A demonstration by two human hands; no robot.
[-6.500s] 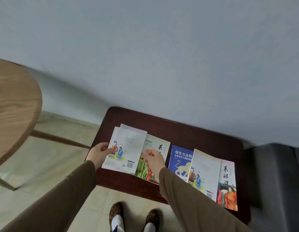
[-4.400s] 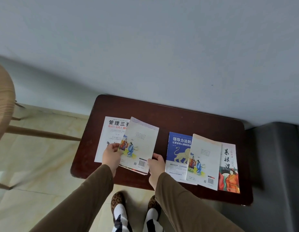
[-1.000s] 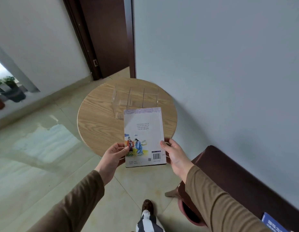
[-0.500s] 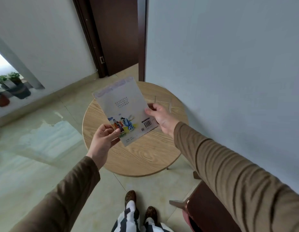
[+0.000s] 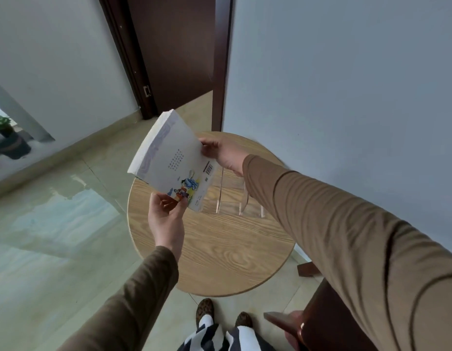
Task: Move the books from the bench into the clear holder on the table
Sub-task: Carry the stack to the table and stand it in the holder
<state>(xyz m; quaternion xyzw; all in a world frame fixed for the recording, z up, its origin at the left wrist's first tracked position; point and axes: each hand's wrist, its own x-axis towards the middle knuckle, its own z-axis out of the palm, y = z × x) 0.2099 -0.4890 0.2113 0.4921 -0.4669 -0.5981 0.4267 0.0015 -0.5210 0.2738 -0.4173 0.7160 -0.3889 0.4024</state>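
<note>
Centre frame: white paperback book (image 5: 173, 163) with a lilac band, small printed text, cartoon figures and a barcode on the cover facing the camera, held tilted above the round light-wood worktop (image 5: 219, 252). Top edge of the book points to the upper left, lower corner sits at the clear acrylic holder (image 5: 231, 196) with upright dividers, which stands on the far right part of the worktop. Whether the corner is inside a slot or just in front of it cannot be told. Left hand (image 5: 166, 219), below the book, fingers pinching the lower edge near the cartoon figures. Right hand (image 5: 223, 154), right of the book, fingers curled on the edge above the barcode. Both arms in brown sleeves. Dark red-brown wooden bench (image 5: 328, 323) partly visible lower right. Dark brown door (image 5: 174, 46) at top centre, potted plant (image 5: 7, 138) at left edge, glossy pale floor tiles (image 5: 55, 224) on the left.
</note>
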